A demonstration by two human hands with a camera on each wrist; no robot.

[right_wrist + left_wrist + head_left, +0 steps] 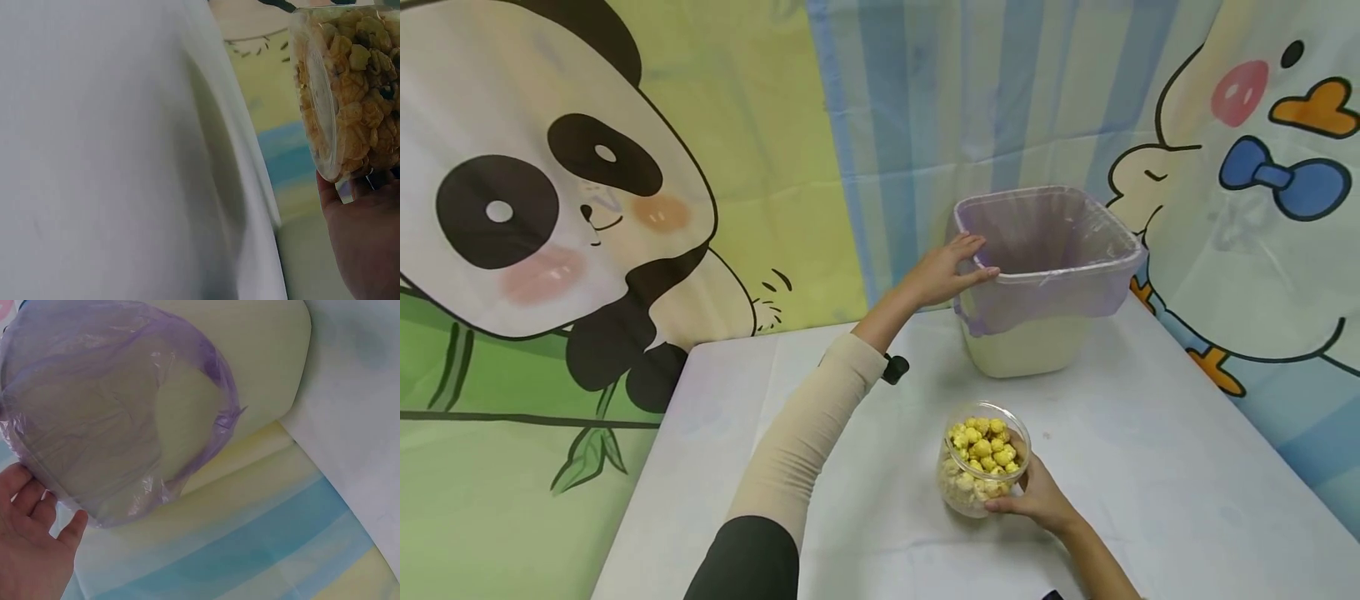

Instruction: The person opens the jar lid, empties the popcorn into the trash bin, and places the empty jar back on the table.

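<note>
A clear, lidless plastic jar (951,492) full of yellow popcorn (983,448) is held by my right hand (1037,498), thumb and fingers round its side. In the right wrist view the jar (322,112) is tilted in the frame, popcorn packed against its wall, with the hand (369,225) at its lower part. My left hand (943,271) touches the left rim of a cream bin (1022,354) lined with a purple bag (1037,304). The left wrist view has its fingers (28,497) at the bag's edge, thumb apart from them.
The bin stands at the back of a white-covered table (865,500), close to a striped cloth backdrop (917,108). Panda and duck pictures flank it on the hanging cloths. A small black device (895,369) sits at the left wrist.
</note>
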